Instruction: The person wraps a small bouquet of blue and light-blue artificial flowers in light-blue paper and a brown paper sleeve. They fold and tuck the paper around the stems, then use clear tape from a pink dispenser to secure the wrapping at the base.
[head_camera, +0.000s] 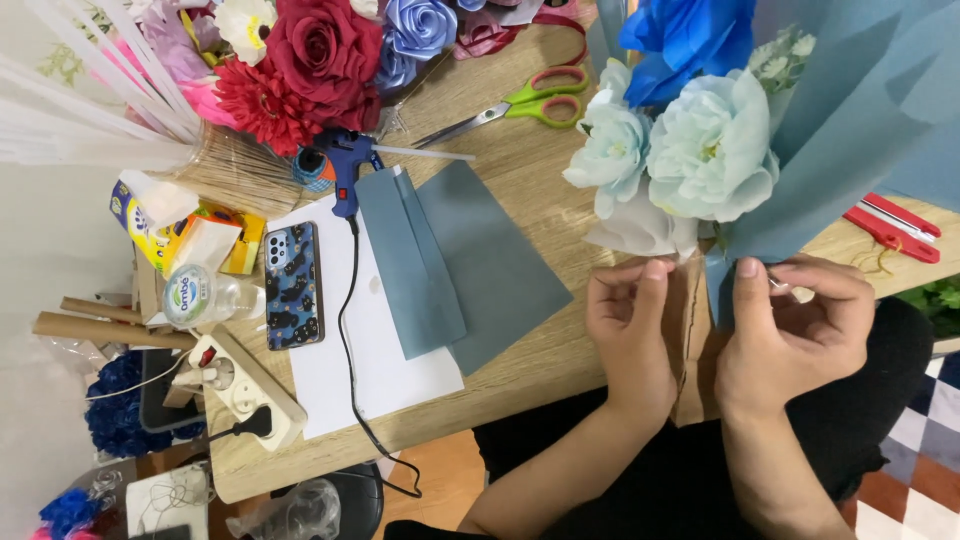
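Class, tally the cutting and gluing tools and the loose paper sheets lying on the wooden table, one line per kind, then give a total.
Scissors with green and orange handles: 1
Blue glue gun: 1
Red-handled cutter: 1
Grey-blue paper sheets: 2
White paper sheet: 1
Total: 6
Both hands, left hand and right hand, grip the bouquet wrap, not these.

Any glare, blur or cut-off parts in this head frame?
Head view: soft even light, faint shadows on the light wooden table; both hands, left hand and right hand, are sharp; the white wrapping sheets at the top left look washed out; the pale blue paper bouquet is cropped at the top.
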